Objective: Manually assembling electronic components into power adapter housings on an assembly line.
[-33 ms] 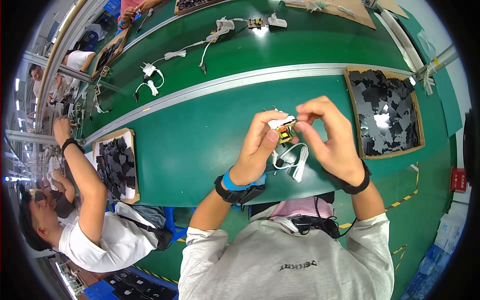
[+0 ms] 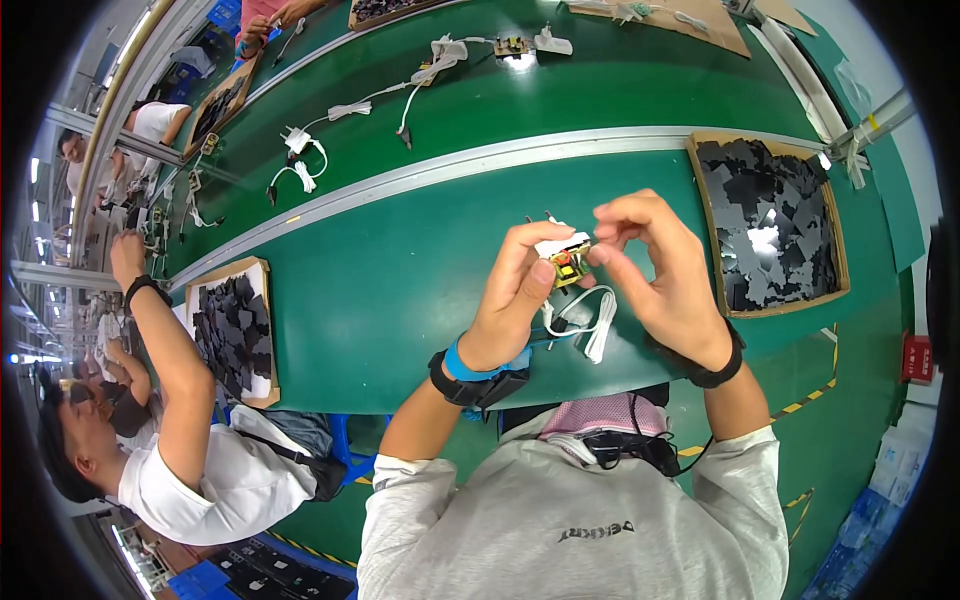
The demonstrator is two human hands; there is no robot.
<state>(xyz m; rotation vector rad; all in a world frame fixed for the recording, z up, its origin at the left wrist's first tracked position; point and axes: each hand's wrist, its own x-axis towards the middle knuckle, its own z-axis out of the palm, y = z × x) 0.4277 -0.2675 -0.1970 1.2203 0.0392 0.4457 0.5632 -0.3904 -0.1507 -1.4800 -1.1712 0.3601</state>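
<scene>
My left hand [image 2: 512,290] holds a small white plug adapter [image 2: 563,246] between thumb and fingers. Its housing is open, baring a circuit board [image 2: 569,266] with yellow, red and black parts. Two metal pins stick out at its far side. From its lower side hangs a white cable [image 2: 603,325], looped and bundled over the table. My right hand [image 2: 655,275] is close by on the right, fingers bent and thumb apart from the forefinger. Its thumb tip is at the board's right edge; whether it touches is hard to tell.
Trays of black sheet pieces stand at right [image 2: 838,250] and left [image 2: 275,370]. Beyond a metal rail [image 2: 480,155], white adapters with cables [image 2: 297,140] lie on a green surface. At left, a co-worker in white [image 2: 215,470] reaches forward; another person's hands [image 2: 270,25] are at the top.
My right fingertips have shifted very slightly, with a little more room between thumb and forefinger. The co-worker's raised hand at left has moved a little. The adapter stays in my left hand.
</scene>
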